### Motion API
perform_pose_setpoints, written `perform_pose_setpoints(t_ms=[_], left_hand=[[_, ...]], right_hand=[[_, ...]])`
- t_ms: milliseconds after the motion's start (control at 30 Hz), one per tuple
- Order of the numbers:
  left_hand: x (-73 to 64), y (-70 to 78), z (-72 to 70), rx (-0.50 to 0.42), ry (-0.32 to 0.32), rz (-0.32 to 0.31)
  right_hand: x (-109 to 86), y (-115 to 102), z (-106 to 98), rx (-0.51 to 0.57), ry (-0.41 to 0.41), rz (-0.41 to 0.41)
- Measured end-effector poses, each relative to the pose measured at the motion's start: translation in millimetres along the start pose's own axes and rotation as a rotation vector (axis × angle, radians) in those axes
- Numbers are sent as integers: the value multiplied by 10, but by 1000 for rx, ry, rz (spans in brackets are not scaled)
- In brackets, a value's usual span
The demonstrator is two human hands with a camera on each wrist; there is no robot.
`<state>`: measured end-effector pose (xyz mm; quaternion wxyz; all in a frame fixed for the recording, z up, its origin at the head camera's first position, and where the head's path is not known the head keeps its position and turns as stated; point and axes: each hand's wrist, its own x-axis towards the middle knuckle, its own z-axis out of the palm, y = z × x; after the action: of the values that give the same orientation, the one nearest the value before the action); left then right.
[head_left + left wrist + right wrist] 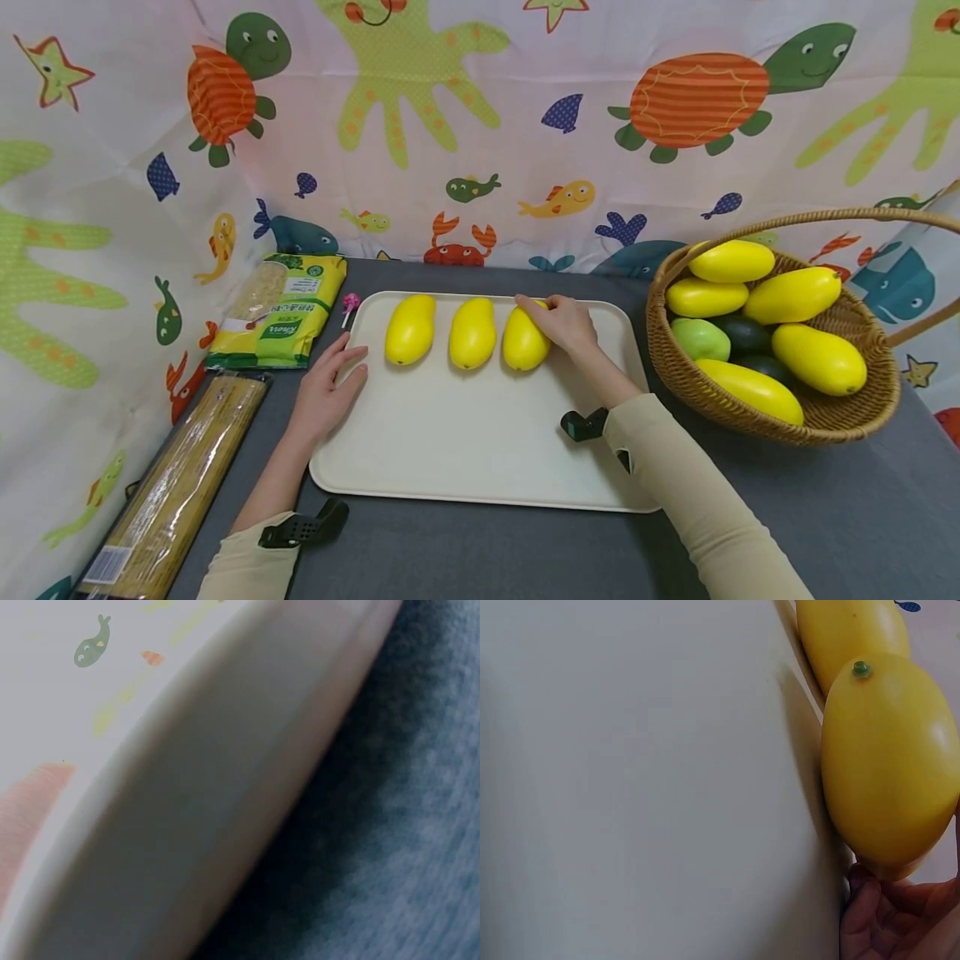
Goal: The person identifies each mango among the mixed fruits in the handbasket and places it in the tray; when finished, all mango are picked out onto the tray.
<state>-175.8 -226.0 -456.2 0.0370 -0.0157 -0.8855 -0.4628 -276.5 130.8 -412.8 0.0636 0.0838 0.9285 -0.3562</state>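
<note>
Three yellow mangoes stand in a row along the far side of a cream tray: a left mango, a middle mango and a right mango. My right hand holds the right mango by its far end and right side. Up close in the right wrist view, that mango shows a small green stem spot, and curled fingers touch its lower end. My left hand rests on the tray's left rim, fingers extended. Only the blurred tray edge fills most of the left wrist view.
A wicker basket at right holds several yellow mangoes, a green fruit and dark fruits. At left lie a yellow Knorr packet, a pink lollipop and a pack of noodles. A patterned curtain hangs behind.
</note>
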Motion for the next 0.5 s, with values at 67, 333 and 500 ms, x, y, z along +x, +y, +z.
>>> perform_pose_setpoints(t_ms=[67, 333, 500], left_hand=[[2, -2, 0, -1, -2, 1], [5, 2, 0, 9, 1, -3], [8, 1, 3, 16, -4, -6]], right_hand=[[1, 1, -3, -3, 0, -2], [-1, 7, 2, -12, -1, -9], [-5, 10, 1, -6, -3, -8]])
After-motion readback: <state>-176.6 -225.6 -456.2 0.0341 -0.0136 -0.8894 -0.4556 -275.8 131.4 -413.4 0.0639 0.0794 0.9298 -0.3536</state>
